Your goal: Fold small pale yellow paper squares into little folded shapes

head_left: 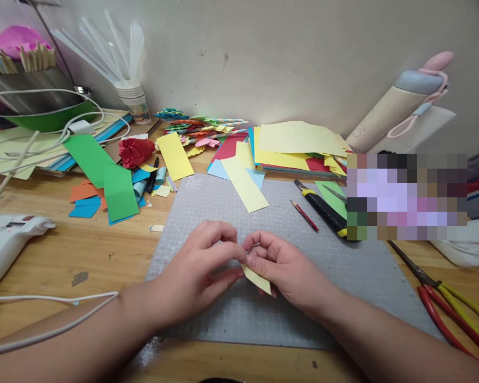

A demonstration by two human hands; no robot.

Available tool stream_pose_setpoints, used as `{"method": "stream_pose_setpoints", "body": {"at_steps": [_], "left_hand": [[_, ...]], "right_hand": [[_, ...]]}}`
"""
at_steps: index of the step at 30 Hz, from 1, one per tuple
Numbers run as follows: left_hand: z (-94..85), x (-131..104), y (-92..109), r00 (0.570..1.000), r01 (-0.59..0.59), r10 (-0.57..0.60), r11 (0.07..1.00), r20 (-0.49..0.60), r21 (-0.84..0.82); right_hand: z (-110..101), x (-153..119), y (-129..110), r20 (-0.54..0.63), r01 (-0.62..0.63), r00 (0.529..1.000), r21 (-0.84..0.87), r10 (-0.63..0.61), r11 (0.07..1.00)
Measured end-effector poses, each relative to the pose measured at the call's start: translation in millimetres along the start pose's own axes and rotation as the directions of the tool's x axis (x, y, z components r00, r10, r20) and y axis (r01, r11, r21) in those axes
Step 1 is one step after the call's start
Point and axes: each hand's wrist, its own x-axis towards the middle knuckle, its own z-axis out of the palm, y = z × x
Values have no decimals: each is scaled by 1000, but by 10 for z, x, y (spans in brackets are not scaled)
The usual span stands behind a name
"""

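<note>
A small folded piece of pale yellow paper (257,280) is held over the grey cutting mat (323,308). My right hand (277,266) pinches it between thumb and curled fingers. At its left end my left hand (207,263) closes thumb and forefinger, partly hiding that end. Beyond my hands, a pale yellow paper strip (247,186) lies across the mat's far edge. To the right of it are a short red pencil (304,215) and a black and yellow utility knife (323,210).
A white glue gun (11,242) lies at left, its cable near my left forearm. Scissors with red and yellow handles (443,292) lie at right. Green strips (120,191), a red paper flower (135,152) and stacked coloured paper (299,138) line the back. A blurred patch covers the right.
</note>
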Motion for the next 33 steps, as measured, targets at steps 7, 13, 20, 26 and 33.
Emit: {"method": "stream_pose_setpoints", "body": {"at_steps": [7,13,20,26,33], "left_hand": [[-50,33,-24,982,-177,138,915,131,364],[-21,6,4,988,-124,52,819,144,560],[35,-3,47,985,-76,-12,862,171,501],[32,14,7,981,11,-84,926,177,377],[56,20,41,984,87,-130,946,119,312]], "right_hand": [[-70,-31,-55,-189,243,923,-385,-334,890],[-81,-126,-112,220,419,718,-894,-660,158],[-47,-93,-24,250,271,788,-961,-563,-48],[-30,-100,-5,193,283,858,-951,-477,122],[21,-92,42,126,259,885,-933,-448,249]]}}
